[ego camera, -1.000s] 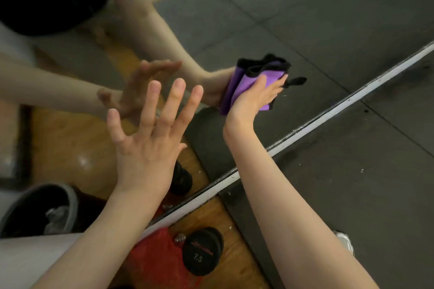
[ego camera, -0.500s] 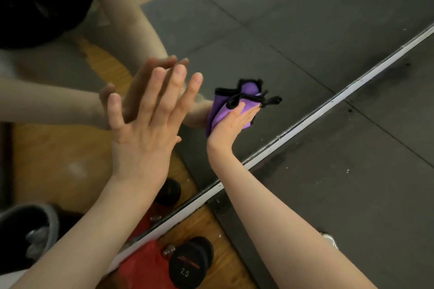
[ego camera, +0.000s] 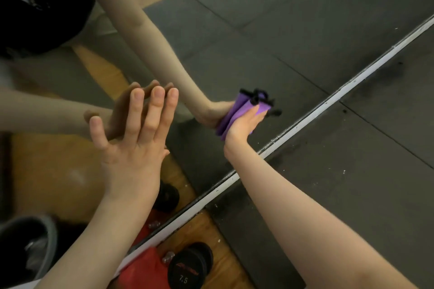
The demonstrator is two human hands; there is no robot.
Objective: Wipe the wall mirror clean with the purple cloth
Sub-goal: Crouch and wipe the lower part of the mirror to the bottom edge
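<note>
head view: the left hand (ego camera: pixel 131 148), left of centre in the frame, lay flat with straight fingers against the wall mirror (ego camera: pixel 270 37). right of centre, the right hand (ego camera: pixel 244 124) pressed the folded purple cloth (ego camera: pixel 237 112) against the glass, just above the white mirror frame (ego camera: pixel 317 110), fingers laid over it. at the bottom of the frame a black dumbbell (ego camera: pixel 187 267) marked 7.5 lay on the wood floor beside a red bag (ego camera: pixel 141 272).
</note>
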